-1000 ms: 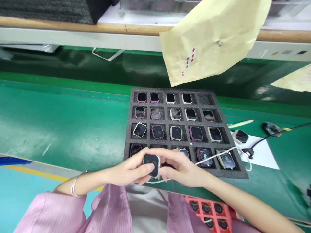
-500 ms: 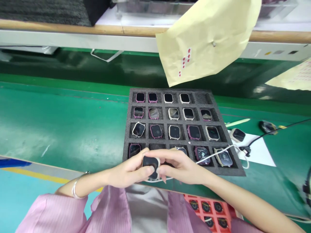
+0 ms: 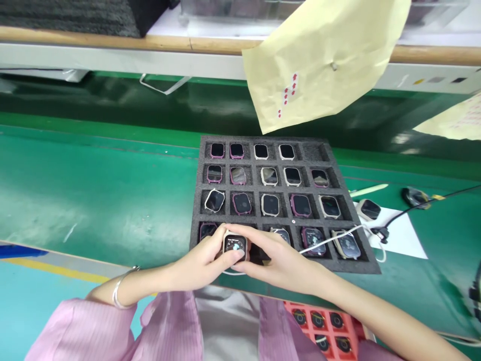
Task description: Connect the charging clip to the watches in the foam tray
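Observation:
A smartwatch (image 3: 233,245) with a pale case and no strap is held between both hands, over the front edge of the foam tray. Its screen is lit and shows a dial-like picture. My left hand (image 3: 201,263) is closed around its left side, with the thumb on the screen. My right hand (image 3: 276,258) grips its right side and top edge. A white cable (image 3: 330,239) runs from the right towards the hands; whether it joins the watch is hidden. Behind lies the dark grey foam tray (image 3: 338,267), holding pink and pale watches in rows.
Right of the tray, another watch (image 3: 369,209) lies by white paper (image 3: 408,233), near a black cable plug (image 3: 380,232) and a pale green pen (image 3: 369,190). A red tray (image 3: 326,321) of round black parts sits below the table edge. Yellow paper (image 3: 315,65) hangs from the shelf.
The watch's screen has gone from dark to lit. Both hands have raised it slightly towards the tray, and the right fingers have shifted around its edge.

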